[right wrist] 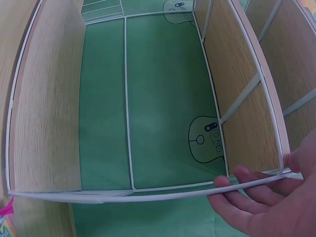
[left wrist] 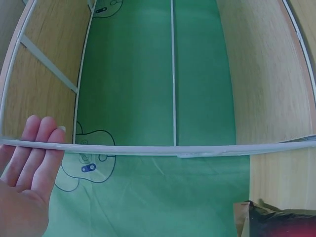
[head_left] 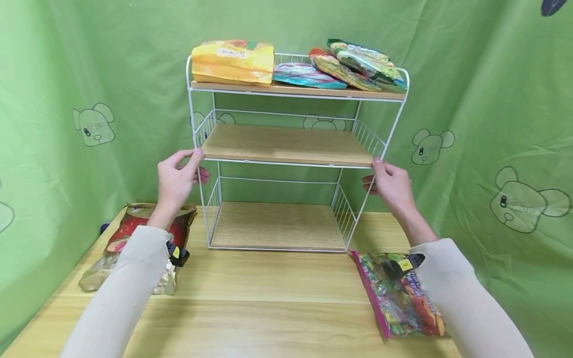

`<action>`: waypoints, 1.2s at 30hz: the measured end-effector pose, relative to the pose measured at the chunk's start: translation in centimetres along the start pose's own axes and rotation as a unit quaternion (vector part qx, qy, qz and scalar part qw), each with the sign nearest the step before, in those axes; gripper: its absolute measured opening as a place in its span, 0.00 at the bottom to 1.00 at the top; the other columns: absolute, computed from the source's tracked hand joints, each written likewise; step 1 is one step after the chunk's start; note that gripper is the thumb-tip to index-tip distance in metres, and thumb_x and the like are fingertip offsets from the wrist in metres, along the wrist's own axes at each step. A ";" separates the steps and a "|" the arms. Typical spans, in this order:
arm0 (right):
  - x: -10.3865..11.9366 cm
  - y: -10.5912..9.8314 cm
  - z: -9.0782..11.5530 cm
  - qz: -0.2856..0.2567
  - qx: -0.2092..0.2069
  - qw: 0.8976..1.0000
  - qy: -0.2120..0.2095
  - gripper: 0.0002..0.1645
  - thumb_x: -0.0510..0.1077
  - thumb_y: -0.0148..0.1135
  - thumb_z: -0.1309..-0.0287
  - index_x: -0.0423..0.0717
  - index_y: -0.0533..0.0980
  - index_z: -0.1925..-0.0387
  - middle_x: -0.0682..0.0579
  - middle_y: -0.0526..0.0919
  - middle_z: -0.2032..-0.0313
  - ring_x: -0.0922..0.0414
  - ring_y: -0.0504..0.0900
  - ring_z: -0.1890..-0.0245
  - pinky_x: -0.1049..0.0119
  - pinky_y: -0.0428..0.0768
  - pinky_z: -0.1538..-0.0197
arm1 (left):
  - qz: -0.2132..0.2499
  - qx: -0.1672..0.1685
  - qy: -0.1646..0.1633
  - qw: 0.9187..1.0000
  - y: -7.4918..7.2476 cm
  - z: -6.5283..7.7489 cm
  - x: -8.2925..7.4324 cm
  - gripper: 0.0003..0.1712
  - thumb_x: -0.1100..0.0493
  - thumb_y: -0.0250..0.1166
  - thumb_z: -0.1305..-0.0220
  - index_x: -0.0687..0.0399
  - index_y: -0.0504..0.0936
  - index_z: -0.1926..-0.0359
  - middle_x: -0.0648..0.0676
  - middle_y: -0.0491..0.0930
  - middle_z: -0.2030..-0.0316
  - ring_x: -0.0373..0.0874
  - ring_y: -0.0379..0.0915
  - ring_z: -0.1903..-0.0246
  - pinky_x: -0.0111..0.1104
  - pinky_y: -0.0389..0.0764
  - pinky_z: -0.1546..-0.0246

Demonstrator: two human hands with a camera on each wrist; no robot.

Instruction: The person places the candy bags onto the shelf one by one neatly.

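A three-tier wire rack with white rails and wood-look boards stands on the table, facing me. My left hand grips its left side at the middle board, thumb on the front corner and fingers behind the upright. On the opposite side, my right hand holds the matching corner in the same way. Fingers pass under the rail below the board in the left wrist view. Similarly, the right wrist view has fingertips curled around the rail. The middle and bottom boards are bare.
On the top board lie a yellow packet, a blue packet and green snack bags. A red and gold bag lies left of the rack. Under my right forearm is a candy bag. Green curtain surrounds the table.
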State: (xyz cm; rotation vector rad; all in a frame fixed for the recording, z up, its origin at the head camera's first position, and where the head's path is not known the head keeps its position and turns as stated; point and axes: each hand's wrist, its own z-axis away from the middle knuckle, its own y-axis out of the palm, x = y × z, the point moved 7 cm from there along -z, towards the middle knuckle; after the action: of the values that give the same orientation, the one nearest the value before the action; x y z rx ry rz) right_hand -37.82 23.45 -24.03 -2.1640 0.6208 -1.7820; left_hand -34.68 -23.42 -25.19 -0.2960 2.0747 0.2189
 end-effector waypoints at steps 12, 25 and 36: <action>0.0 -0.1 -0.2 0.000 0.012 1.000 -0.014 0.42 0.68 0.39 0.24 0.39 0.66 0.29 0.29 0.80 0.46 0.65 0.86 0.67 0.72 0.89 0.55 | -0.086 -0.011 -0.019 0.996 0.2 0.0 -1.5 0.23 0.47 0.63 0.27 0.62 0.83 0.45 0.61 0.89 0.65 0.40 0.87 0.73 0.31 0.91 0.62; -0.2 -0.1 0.0 0.001 0.014 1.000 -0.006 0.42 0.68 0.39 0.24 0.40 0.66 0.29 0.30 0.80 0.46 0.64 0.86 0.66 0.69 0.90 0.52 | -0.145 0.017 -0.065 0.987 0.2 -0.4 -2.6 0.24 0.47 0.63 0.27 0.63 0.82 0.44 0.65 0.87 0.55 0.30 0.84 0.74 0.30 0.91 0.57; -0.4 -0.2 0.1 0.004 -0.001 1.000 -0.016 0.44 0.70 0.39 0.25 0.38 0.69 0.31 0.30 0.81 0.47 0.65 0.85 0.67 0.74 0.89 0.55 | -0.068 0.047 -0.060 0.995 0.2 -1.0 -2.0 0.23 0.52 0.66 0.29 0.70 0.81 0.47 0.60 0.90 0.61 0.38 0.88 0.68 0.33 0.90 0.55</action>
State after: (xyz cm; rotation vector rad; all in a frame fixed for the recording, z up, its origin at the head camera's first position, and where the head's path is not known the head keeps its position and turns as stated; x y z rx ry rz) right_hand -37.76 23.87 -24.31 -2.1839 0.6219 -1.7389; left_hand -34.64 -23.24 -22.98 -0.3559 1.9306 0.0547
